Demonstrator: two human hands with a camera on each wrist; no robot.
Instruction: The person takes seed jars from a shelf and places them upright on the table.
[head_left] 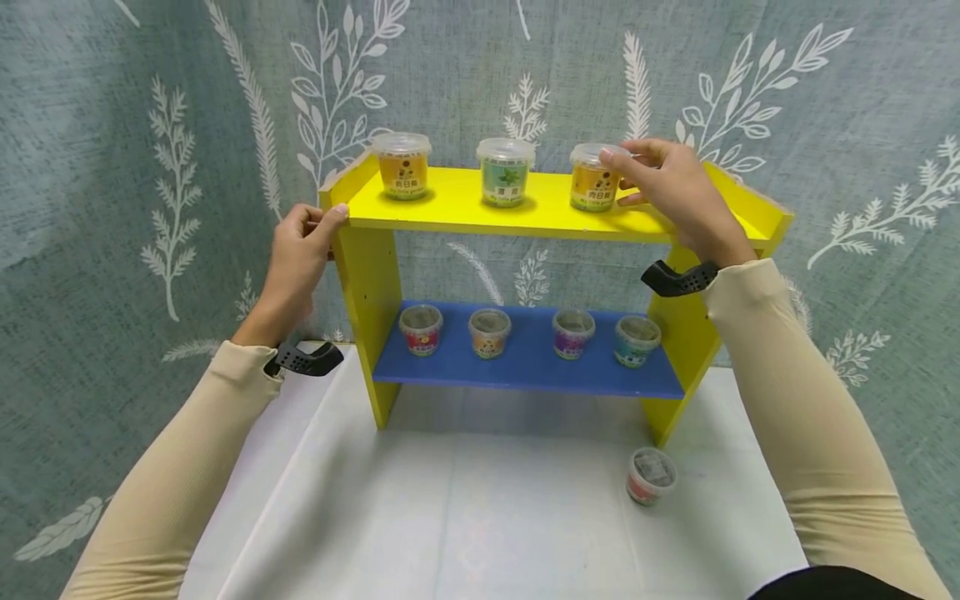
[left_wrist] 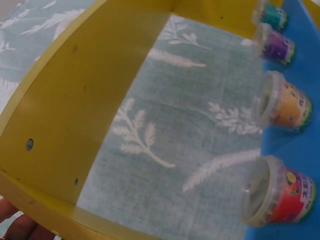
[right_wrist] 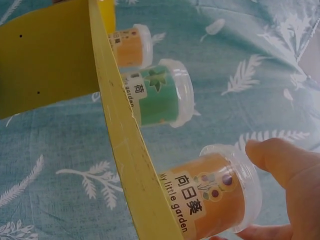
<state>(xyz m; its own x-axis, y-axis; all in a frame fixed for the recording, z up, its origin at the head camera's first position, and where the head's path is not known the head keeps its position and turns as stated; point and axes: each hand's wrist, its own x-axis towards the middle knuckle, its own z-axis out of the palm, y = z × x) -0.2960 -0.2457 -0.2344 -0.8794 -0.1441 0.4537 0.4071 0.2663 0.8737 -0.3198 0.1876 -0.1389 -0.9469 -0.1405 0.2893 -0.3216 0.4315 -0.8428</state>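
Grey-green fabric backdrop (head_left: 465, 50) with white leaf-and-frond prints (head_left: 636, 87) hangs behind the flat white tabletop (head_left: 525, 533) and along its left and right sides. Diffuse light; soft-edged shadows (head_left: 330, 492) on the tabletop.

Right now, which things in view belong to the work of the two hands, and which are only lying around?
Belong, as I judge:
right hand, pinching the right orange cup
left hand, gripping the yellow-and-blue shelf unit
other six cups on it
reddish cup in front of it, probably, being similar

Only surroundings:
white table
leaf-patterned cloth
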